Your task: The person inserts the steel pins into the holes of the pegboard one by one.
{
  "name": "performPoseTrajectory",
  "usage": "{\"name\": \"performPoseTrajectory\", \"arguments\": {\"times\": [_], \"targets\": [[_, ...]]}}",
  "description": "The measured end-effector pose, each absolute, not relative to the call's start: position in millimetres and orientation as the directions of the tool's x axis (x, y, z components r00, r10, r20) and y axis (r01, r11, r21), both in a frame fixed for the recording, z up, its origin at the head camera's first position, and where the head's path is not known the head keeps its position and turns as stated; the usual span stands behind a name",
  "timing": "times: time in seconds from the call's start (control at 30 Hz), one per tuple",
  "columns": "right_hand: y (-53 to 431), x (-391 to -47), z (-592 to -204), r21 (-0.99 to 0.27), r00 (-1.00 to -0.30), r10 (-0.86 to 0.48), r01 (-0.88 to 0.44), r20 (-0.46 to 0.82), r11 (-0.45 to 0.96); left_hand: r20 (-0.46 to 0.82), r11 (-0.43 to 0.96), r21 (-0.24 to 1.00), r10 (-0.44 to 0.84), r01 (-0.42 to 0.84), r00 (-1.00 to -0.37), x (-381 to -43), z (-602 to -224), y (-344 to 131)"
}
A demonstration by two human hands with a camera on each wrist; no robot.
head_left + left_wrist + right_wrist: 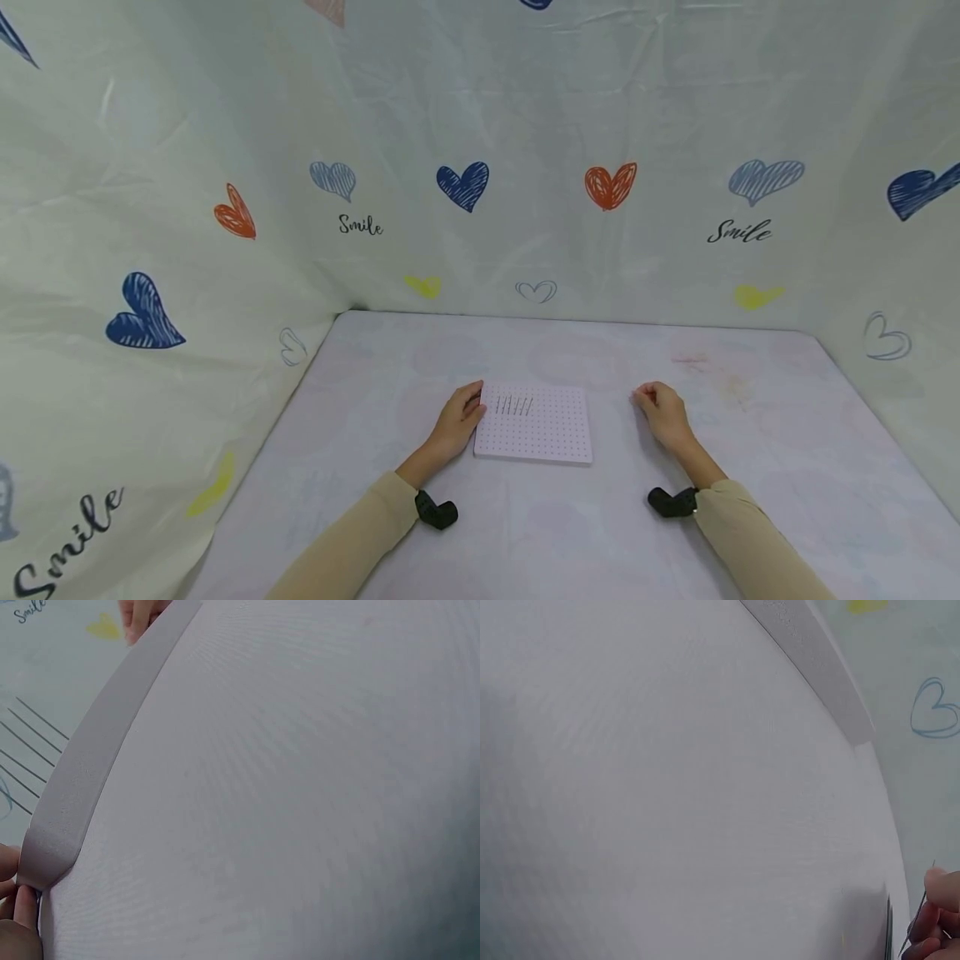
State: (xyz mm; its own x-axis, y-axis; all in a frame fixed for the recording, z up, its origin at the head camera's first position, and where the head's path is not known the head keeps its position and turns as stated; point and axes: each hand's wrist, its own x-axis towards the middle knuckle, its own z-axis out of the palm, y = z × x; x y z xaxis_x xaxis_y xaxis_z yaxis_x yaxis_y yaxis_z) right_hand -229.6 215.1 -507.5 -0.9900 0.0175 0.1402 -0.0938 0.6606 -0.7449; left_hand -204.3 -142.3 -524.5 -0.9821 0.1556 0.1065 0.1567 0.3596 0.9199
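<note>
A white pegboard [551, 433] with rows of small holes lies flat on the table. Several thin dark metal pins [513, 406] stand in a row in its upper left part; they also show above the board's edge in the left wrist view. My left hand [456, 423] grips the board's left edge, fingers [26, 907] at its corner. To the right of the board and apart from it, my right hand [664, 414] pinches a thin metal pin [920, 909] between thumb and fingers. Below that hand, a few more thin pins [889, 926] show against the table.
The white table [525, 533] reaches back to a cloth backdrop [540, 242] printed with hearts and lettering. More of that cloth hangs along the left side. Faint reddish marks [693, 360] stain the table behind my right hand.
</note>
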Motion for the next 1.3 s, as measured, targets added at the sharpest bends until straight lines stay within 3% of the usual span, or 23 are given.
{"name": "performPoseTrajectory", "arguments": {"times": [0.77, 1.3], "targets": [[200, -229, -496, -0.702, -0.935, -0.077, -0.313, 0.346, 0.640, 0.106, 0.342, 0.927, 0.155, 0.153, -0.982, -204, -522, -143], [179, -221, -484, -0.781, -0.945, -0.091, -0.311, 0.313, 0.541, 0.117, 0.319, 0.933, 0.164, 0.165, -0.980, -202, -523, -144]]}}
